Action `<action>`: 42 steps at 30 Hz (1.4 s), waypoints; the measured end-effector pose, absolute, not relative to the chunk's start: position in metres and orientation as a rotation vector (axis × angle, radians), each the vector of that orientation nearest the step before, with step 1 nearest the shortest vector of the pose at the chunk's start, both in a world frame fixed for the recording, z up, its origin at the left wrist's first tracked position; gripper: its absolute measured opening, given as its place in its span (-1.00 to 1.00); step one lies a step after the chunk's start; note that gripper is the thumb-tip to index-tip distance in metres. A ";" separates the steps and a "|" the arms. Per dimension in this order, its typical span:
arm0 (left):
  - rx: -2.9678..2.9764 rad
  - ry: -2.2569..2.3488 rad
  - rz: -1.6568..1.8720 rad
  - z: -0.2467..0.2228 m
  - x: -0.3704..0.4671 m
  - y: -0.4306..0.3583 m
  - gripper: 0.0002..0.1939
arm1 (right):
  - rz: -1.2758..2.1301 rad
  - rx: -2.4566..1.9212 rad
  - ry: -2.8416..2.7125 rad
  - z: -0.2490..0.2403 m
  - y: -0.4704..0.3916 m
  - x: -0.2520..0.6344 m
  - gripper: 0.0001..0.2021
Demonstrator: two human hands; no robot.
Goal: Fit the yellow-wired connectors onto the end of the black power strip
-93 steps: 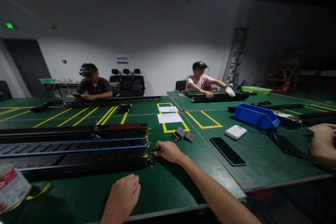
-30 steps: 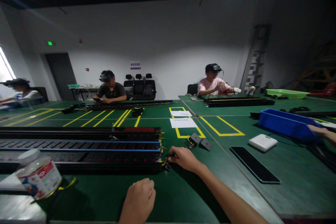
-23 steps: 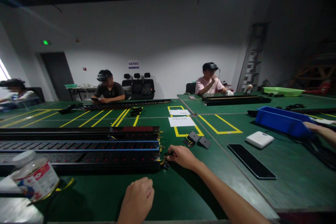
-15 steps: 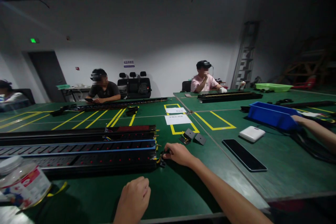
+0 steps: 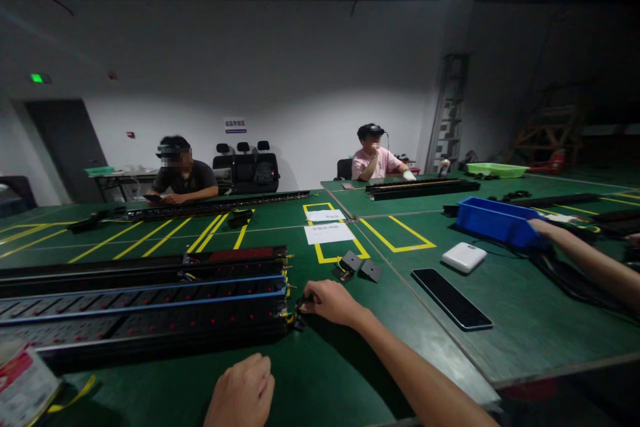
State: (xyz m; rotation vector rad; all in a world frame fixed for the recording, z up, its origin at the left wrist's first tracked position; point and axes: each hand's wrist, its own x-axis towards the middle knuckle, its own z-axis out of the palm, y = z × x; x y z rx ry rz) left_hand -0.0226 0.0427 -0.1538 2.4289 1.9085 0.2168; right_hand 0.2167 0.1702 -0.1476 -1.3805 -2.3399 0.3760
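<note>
My right hand (image 5: 330, 300) pinches a small black part (image 5: 299, 321) at the right end of the long black strips. Yellow wires run from that end to the part, and my fingers partly hide it. Long black power-strip-like rails (image 5: 200, 317), with red dots and blue edges, lie side by side on the green table. My left hand (image 5: 243, 390) rests loosely closed near the table's front edge, below the rails and apart from them. Two black square end pieces (image 5: 371, 271) lie beyond my right hand, one with wires beside it.
A phone (image 5: 451, 298) and a white box (image 5: 464, 257) lie to the right. Another person's arm (image 5: 595, 253) reaches to a blue bin (image 5: 500, 221). A jar (image 5: 25, 387) stands at lower left. Paper sheets (image 5: 329, 233) lie ahead; two people sit across the table.
The view has turned slightly to the right, so the scene sits further left. My right hand stays at the rail ends with the black part; my left hand is still closed.
</note>
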 end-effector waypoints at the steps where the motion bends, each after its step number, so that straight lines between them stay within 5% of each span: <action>1: 2.431 1.912 0.224 -0.154 -0.023 0.042 -0.67 | 0.378 -1.373 -2.336 -0.148 0.170 0.217 -0.75; 8: 2.443 1.890 0.278 -0.153 -0.023 0.042 -0.68 | 0.481 -1.315 -2.280 -0.138 0.177 0.236 -0.78; 16: 2.493 1.868 0.352 -0.152 -0.023 0.042 -0.69 | -0.004 -1.933 -1.754 -0.126 0.192 0.279 -0.80; 24: 2.557 1.839 0.443 -0.153 -0.026 0.044 -0.70 | -0.110 -2.250 -1.574 -0.127 0.198 0.313 -0.69; 42: 2.561 1.863 0.402 -0.154 -0.027 0.044 -0.70 | -0.061 -2.255 -1.472 -0.120 0.197 0.326 -0.54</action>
